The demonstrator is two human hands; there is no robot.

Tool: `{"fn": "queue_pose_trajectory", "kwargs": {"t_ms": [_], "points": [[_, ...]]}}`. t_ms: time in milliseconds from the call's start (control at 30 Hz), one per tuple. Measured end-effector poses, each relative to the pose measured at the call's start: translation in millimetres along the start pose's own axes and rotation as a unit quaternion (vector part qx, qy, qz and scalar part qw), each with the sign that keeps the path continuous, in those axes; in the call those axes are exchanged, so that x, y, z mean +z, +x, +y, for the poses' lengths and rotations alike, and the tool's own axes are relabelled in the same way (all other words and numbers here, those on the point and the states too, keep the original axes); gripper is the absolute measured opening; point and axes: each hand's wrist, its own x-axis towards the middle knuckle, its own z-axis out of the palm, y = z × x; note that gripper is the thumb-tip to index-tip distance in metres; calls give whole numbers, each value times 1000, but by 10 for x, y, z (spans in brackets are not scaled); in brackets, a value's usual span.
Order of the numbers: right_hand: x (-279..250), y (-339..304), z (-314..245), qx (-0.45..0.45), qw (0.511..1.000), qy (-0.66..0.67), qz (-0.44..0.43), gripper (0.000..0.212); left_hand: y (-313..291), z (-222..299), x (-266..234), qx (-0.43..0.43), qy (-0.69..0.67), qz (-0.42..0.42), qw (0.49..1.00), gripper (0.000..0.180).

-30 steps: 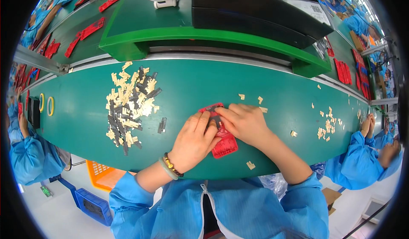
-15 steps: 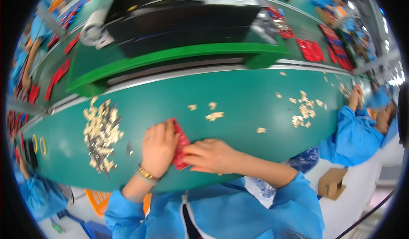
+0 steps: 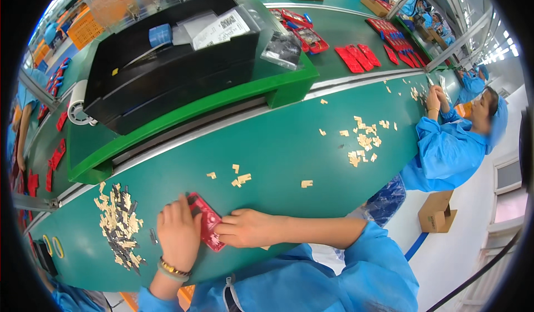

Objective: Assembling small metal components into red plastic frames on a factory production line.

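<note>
A red plastic shell [image 3: 209, 226] with moulded details on its upper face lies slantwise on the green bench in front of me. My left hand [image 3: 179, 231] is closed on its left edge, the fingers covering its upper corner. From the other side, my right hand [image 3: 247, 227] grips the right edge with bent fingers; its fingertips are partly hidden. Left of my left hand is a heap of small cream and black pieces [image 3: 119, 223], with a small dark piece [image 3: 153, 236] lying apart from it. Several cream pieces [image 3: 241, 179] are scattered beyond my hands.
A black bin [image 3: 172, 67] with bags and a blue roll stands on a green-edged shelf [image 3: 206, 98] ahead. More cream pieces [image 3: 364, 139] lie to the right, near a co-worker in blue [image 3: 450, 145]. Red shells [image 3: 356, 58] rest on the far belt. Yellow rings [image 3: 58, 247] lie far left.
My view has turned, so the bench appears tilted and the bin has shifted left. Both hands stay on the red shell, with only slight shifts of the fingers.
</note>
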Motion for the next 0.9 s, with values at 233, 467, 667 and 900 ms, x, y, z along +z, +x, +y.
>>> {"fn": "queue_pose_trajectory", "kwargs": {"t_ms": [233, 467, 667, 900], "points": [[-86, 633, 1384, 190, 927, -272, 173, 16, -558, -843, -55, -182, 39, 64, 980, 68], [-816, -611, 1820, 98, 930, -335, 118, 11, -1090, -1363, 215, -261, -77, 107, 956, 38], [-1747, -1572, 3000, 300, 806, -492, 137, 27, -921, -1511, 172, -224, -77, 204, 950, 16], [-1753, -1830, 3079, 497, 749, -438, -15, 32, -865, -1611, 137, -221, -137, 127, 957, 16]]}}
